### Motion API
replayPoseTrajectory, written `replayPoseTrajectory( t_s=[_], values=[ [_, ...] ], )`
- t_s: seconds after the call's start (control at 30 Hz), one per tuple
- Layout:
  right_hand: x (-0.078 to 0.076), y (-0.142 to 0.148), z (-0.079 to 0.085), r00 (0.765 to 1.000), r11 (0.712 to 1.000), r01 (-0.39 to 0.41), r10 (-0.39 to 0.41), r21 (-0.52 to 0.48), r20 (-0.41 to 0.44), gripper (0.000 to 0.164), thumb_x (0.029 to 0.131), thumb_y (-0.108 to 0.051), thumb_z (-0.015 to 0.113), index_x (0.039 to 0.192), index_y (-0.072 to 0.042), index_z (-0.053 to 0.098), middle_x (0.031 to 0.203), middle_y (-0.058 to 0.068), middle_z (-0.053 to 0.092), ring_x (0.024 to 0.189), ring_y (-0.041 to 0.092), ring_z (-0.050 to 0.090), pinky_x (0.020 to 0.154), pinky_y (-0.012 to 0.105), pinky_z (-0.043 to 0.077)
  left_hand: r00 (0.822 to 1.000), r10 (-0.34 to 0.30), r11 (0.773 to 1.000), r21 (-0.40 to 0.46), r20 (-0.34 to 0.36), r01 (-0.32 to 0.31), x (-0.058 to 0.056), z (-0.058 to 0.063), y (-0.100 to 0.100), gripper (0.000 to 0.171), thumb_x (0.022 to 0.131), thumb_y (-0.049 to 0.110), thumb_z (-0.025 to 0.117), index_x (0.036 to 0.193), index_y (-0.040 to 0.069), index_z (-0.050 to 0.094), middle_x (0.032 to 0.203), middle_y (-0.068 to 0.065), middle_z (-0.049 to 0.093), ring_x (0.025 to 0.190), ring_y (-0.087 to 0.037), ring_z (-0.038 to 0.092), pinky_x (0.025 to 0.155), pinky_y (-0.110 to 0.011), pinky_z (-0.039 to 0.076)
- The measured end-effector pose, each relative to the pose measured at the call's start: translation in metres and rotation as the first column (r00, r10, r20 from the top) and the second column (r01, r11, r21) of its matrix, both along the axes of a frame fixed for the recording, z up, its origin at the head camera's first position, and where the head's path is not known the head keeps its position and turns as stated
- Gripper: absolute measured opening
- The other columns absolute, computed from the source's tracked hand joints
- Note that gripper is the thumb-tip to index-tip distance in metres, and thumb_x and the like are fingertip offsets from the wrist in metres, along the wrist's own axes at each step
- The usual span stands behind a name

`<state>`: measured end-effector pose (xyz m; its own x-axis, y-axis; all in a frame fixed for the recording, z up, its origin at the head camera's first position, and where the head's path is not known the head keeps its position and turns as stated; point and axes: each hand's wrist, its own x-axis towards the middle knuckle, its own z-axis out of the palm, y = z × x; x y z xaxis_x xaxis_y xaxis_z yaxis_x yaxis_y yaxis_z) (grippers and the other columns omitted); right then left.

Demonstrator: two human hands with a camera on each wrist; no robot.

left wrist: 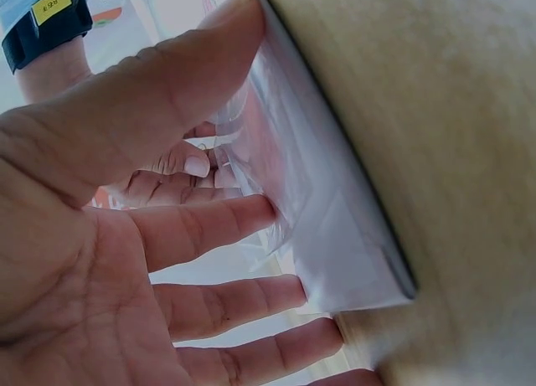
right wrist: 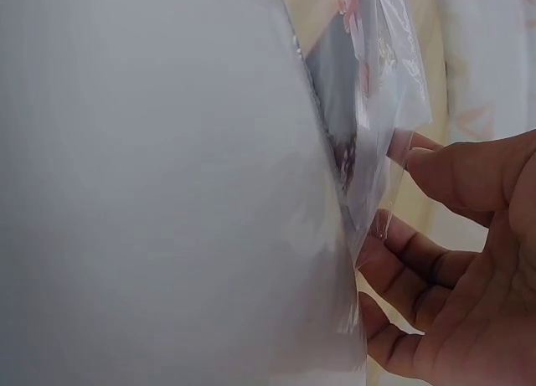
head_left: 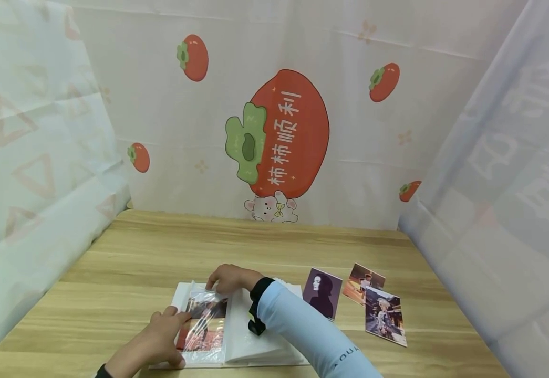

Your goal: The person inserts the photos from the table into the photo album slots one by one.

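Observation:
A white photo album (head_left: 241,341) lies spread on the wooden table, its left page carrying a photo (head_left: 205,333) under a clear plastic sleeve (right wrist: 410,84). My right hand (head_left: 230,278) reaches across to the top of that page. In the right wrist view, its thumb and forefinger pinch the edge of the loose plastic. At the album's left edge rests my left hand (head_left: 158,336), fingers extended, forefinger touching the plastic by the photo and thumb near the lower corner. Glare on the plastic partly veils the photo.
Right of the album lie a purple photo (head_left: 321,294) with a dark figure, an orange-toned photo (head_left: 363,281), and a photo of a costumed figure (head_left: 385,317) overlapping it. A printed cloth (head_left: 161,115) hangs behind the wooden table (head_left: 137,252) and along both sides.

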<state>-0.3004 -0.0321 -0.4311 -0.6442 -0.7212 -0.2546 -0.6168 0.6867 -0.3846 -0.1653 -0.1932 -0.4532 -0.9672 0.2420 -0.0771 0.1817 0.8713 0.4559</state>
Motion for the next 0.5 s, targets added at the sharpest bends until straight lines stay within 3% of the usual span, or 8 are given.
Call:
replayPoseTrajectory(
  t_s=[0.3,0.5],
  values=[
    [0.001,-0.0004,0.0009,1.0,1.0,0.023,-0.023,-0.002,0.02,0.035,0.083,0.005,0.053,0.109,-0.012,0.07,0.109,-0.004,0.063,0.084,0.008,0.048,0.066,0.02,0.035,1.0,0.0,1.0,-0.005,0.001,0.0,-0.0002,0.0003,-0.0004,0.081,0.039,0.014,0.09,0.113,-0.002,0.06,0.115,-0.028,0.048,0.091,-0.042,0.044,0.07,-0.052,0.044],
    [-0.0003,0.0055,0.0049,0.997,0.999,0.037,-0.037,-0.004,0.067,0.033,0.088,-0.008,0.058,0.12,-0.014,0.063,0.117,-0.003,0.06,0.095,0.007,0.052,0.075,0.022,0.04,1.0,0.0,1.0,-0.002,0.006,0.0,0.0008,-0.0005,-0.0006,0.081,0.04,0.015,0.09,0.113,-0.003,0.059,0.115,-0.028,0.048,0.091,-0.042,0.043,0.07,-0.054,0.044]
  ],
)
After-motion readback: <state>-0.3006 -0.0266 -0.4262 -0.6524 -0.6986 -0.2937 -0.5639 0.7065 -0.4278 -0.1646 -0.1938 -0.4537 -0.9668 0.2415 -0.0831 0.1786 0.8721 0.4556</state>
